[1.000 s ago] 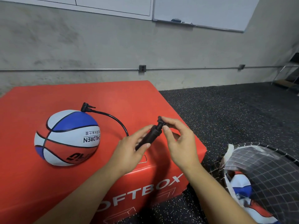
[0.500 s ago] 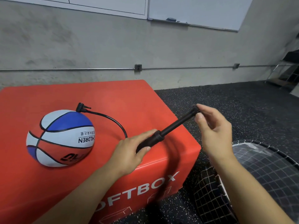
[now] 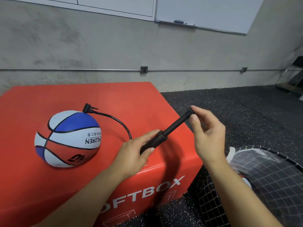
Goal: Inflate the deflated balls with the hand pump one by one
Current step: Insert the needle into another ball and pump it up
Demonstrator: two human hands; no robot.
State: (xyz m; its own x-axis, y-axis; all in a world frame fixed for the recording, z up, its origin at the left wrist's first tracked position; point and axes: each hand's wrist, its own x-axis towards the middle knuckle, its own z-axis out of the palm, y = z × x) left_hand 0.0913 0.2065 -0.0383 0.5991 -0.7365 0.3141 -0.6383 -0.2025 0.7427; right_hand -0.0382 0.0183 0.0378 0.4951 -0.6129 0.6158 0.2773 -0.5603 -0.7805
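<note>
A red, white and blue basketball (image 3: 67,138) sits on the red foam box (image 3: 114,102), left of my hands. A black hose (image 3: 118,122) runs from a connector (image 3: 87,108) at the ball's top to the black hand pump (image 3: 155,140). My left hand (image 3: 132,154) grips the pump's barrel. My right hand (image 3: 207,135) pinches the handle at the end of the plunger rod (image 3: 177,122), which is drawn out up and to the right.
A black net bag (image 3: 265,182) with more balls lies on the dark speckled floor at the lower right. The box's right edge drops off just under my hands. A grey wall with a whiteboard stands behind.
A second ago the plunger was pushed in, with both hands close together. My right hand drew the handle out to the upper right and now holds it extended. The ball has not moved.
</note>
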